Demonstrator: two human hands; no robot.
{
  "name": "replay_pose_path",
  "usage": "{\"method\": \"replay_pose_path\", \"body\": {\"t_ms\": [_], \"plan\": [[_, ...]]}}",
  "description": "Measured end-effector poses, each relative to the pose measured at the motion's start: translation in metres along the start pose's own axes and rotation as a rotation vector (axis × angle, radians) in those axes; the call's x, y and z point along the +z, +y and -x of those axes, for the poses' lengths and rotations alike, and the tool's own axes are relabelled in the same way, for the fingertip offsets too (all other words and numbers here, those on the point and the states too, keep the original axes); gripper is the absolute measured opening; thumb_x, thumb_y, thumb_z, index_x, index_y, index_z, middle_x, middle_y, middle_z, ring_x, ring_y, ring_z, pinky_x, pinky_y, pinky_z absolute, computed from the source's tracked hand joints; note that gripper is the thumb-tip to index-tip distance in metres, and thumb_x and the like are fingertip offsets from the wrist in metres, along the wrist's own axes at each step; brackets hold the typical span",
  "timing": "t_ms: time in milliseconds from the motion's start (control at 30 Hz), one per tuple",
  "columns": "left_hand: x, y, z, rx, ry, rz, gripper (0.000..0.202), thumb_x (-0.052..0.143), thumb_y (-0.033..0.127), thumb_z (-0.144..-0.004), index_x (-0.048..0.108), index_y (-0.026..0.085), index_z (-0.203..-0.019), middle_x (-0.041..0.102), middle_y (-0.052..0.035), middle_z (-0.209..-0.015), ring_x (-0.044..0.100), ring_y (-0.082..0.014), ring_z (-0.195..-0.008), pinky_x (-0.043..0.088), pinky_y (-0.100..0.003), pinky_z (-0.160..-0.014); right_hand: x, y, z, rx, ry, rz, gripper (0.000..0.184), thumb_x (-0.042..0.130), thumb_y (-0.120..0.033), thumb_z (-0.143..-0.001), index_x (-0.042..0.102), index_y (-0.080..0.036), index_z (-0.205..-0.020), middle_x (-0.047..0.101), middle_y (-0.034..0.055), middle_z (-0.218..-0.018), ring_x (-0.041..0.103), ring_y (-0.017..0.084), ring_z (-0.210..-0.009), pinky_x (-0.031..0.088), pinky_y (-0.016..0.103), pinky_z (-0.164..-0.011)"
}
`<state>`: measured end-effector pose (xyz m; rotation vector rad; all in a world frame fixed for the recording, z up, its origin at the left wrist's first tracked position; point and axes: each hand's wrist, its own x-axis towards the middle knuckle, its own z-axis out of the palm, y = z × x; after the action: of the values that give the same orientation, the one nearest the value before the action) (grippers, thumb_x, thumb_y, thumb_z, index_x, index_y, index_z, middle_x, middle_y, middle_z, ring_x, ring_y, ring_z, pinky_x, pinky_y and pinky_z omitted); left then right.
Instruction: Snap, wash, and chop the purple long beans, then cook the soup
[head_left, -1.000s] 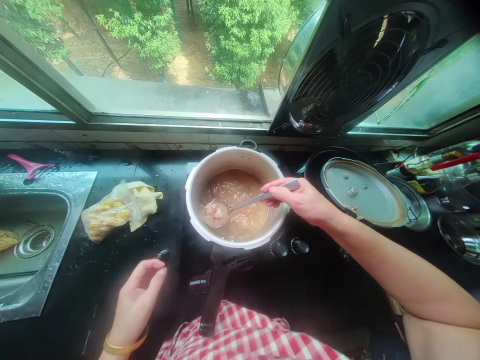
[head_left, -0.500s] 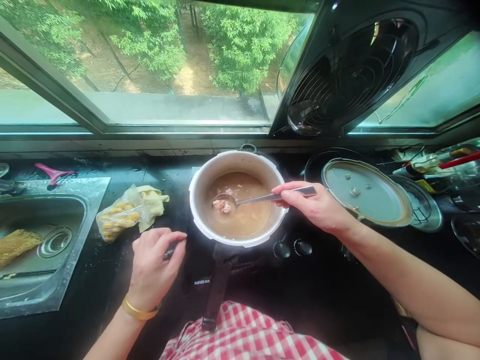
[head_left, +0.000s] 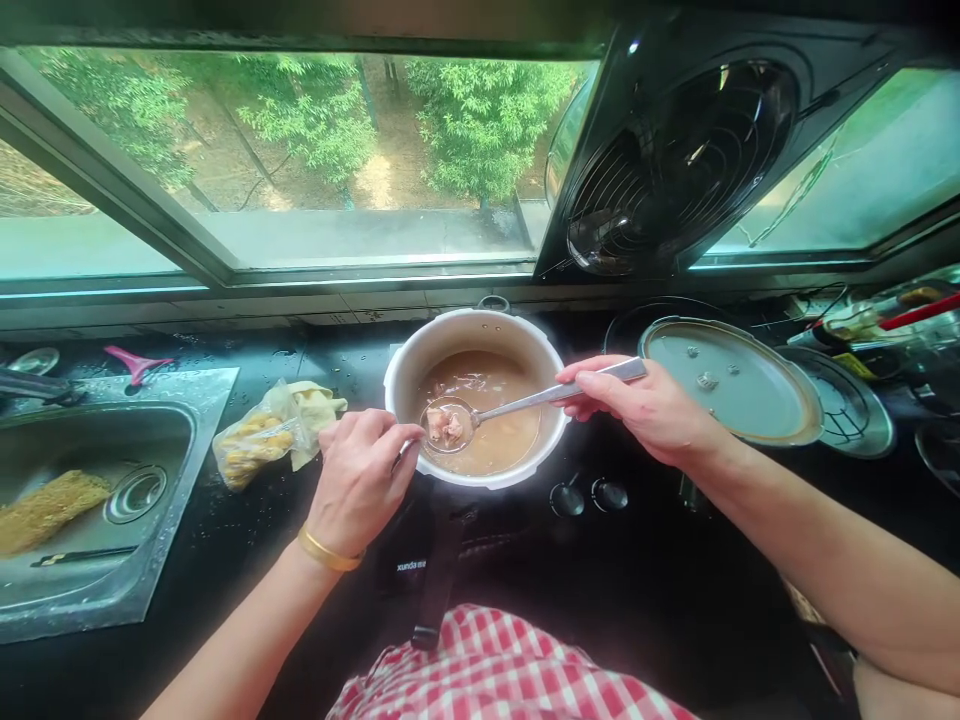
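My right hand (head_left: pixel 637 405) grips the handle of a metal ladle (head_left: pixel 525 402) over the pressure cooker pot (head_left: pixel 397 375). In the ladle's round bowl lie pieces of pale pinkish meat (head_left: pixel 447 427) with some liquid. Brown, cloudy broth (head_left: pixel 502 440) fills the lower part of the pot beneath. My left hand (head_left: pixel 371 460) is closed, thumb and forefinger pinched together at the left edge of the ladle bowl, by the pot's near-left rim. Whether those fingertips touch the ladle or hold anything is hidden.
Left of the pot lies a clear bag of yellowish pieces (head_left: pixel 259 440), beside the sink (head_left: pixel 202 440). A pink-handled tool (head_left: pixel 139 362) sits behind the sink. The pot's lid (head_left: pixel 735 385) rests upside down at right. The pot's long black handle (head_left: pixel 435 590) points toward me.
My left hand has moved right and up, from the counter to the ladle bowl. The ladle with the meat is slightly lifted from the broth. The camera view has shifted a little.
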<state>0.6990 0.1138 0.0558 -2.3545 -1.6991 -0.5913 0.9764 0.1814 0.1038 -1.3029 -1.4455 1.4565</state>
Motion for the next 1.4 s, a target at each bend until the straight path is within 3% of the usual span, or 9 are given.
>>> {"method": "replay_pose_path", "body": {"t_ms": [400, 600, 767, 1067, 1300, 1400], "plan": [[0.000, 0.004, 0.002, -0.024, -0.008, 0.023, 0.016, 0.050, 0.027, -0.084, 0.065, 0.021, -0.084, 0.054, -0.0038, -0.079, 0.048, -0.0157, -0.076, 0.031, -0.031, -0.071, -0.002, 0.002, 0.001, 0.027, 0.013, -0.045, 0.039, 0.067, -0.049, -0.067, 0.067, -0.013, -0.083, 0.068, 0.0072, -0.068, 0.063, 0.017, -0.061, 0.051, 0.028, -0.055], [0.001, 0.017, -0.010, 0.069, -0.094, -0.031, 0.019, 0.046, 0.028, -0.086, 0.064, 0.024, -0.092, 0.052, -0.0041, -0.079, 0.044, -0.0160, -0.073, 0.028, -0.032, -0.070, 0.001, 0.000, 0.002, -0.013, -0.013, -0.001, 0.035, 0.065, -0.047, -0.071, 0.067, -0.014, -0.084, 0.068, 0.0062, -0.070, 0.063, 0.017, -0.063, 0.051, 0.027, -0.058], [0.003, 0.025, -0.019, 0.134, -0.153, -0.135, 0.018, 0.045, 0.027, -0.086, 0.062, 0.021, -0.084, 0.051, -0.0051, -0.077, 0.042, -0.0182, -0.073, 0.026, -0.033, -0.068, 0.002, 0.001, 0.004, -0.027, -0.019, -0.013, 0.033, 0.063, -0.044, -0.074, 0.067, -0.013, -0.086, 0.067, 0.0059, -0.069, 0.063, 0.016, -0.063, 0.052, 0.028, -0.059], [0.008, 0.025, -0.027, 0.222, -0.140, -0.276, 0.020, 0.044, 0.022, -0.086, 0.059, 0.016, -0.074, 0.049, -0.0059, -0.072, 0.042, -0.0196, -0.072, 0.027, -0.034, -0.067, 0.000, -0.001, 0.005, -0.048, -0.019, 0.006, 0.035, 0.063, -0.044, -0.074, 0.068, -0.012, -0.088, 0.067, 0.0064, -0.068, 0.063, 0.016, -0.064, 0.052, 0.027, -0.059], [0.009, 0.015, -0.028, 0.046, -0.105, -0.011, 0.019, 0.047, 0.025, -0.084, 0.060, 0.019, -0.071, 0.053, -0.0032, -0.073, 0.044, -0.0176, -0.074, 0.028, -0.033, -0.069, 0.001, -0.003, 0.009, -0.133, -0.008, 0.220, 0.029, 0.054, -0.039, -0.082, 0.067, -0.015, -0.092, 0.067, 0.0042, -0.072, 0.062, 0.015, -0.066, 0.050, 0.025, -0.060], [0.008, 0.011, -0.026, -0.029, -0.112, 0.061, 0.020, 0.049, 0.028, -0.083, 0.061, 0.020, -0.071, 0.055, -0.0020, -0.074, 0.045, -0.0166, -0.074, 0.028, -0.032, -0.070, 0.003, 0.003, 0.011, -0.279, -0.071, 0.435, 0.025, 0.050, -0.033, -0.085, 0.066, -0.017, -0.097, 0.067, 0.0039, -0.079, 0.062, 0.015, -0.069, 0.049, 0.026, -0.063]]}}
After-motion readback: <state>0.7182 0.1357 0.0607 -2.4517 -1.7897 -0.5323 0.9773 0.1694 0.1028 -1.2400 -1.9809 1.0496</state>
